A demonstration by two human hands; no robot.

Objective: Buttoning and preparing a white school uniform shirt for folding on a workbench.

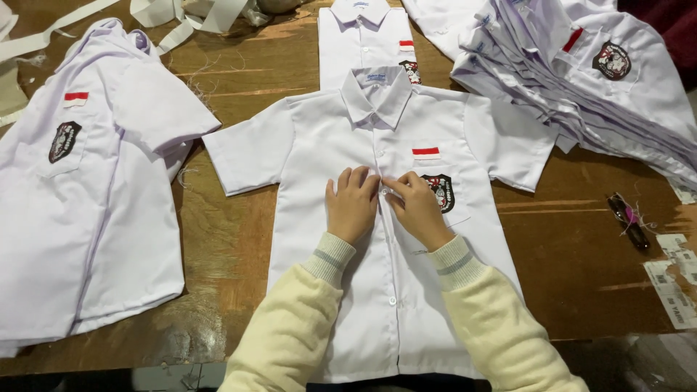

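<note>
- Cream knitted sleeves with grey-striped cuffs come up from the bottom edge of the frame, one to each hand.
- Both hands meet at the button placket of a white short-sleeved shirt (319,145), which lies flat and face up in the middle of the frame on a wooden table (581,247).
- Left hand (352,203) rests on the placket just left of centre, fingers curled together and pressing the cloth — whether it pinches a button I cannot tell.
- Right hand (417,207) sits just beside it, touching it at the fingertips, thumb and forefinger closed on the edge of the placket at chest height.
- On the shirt's chest, right of the hands, a small red-and-white patch (425,152) sits above a dark shield-shaped badge (441,192) that the right hand partly covers.
- Above its collar, at the top centre, lies a second white shirt (363,40), partly tucked under the first.
- A stack of the same shirts (566,80) fans out in the upper right — many layers, edges stepped.
- Another pile of white shirts (80,218) fills the left side.
- White fabric strips (181,18) trail along the upper left.
- A small dark tool with pink thread (629,220) lies on the table at the right, with paper labels (675,283) just below it.
</note>
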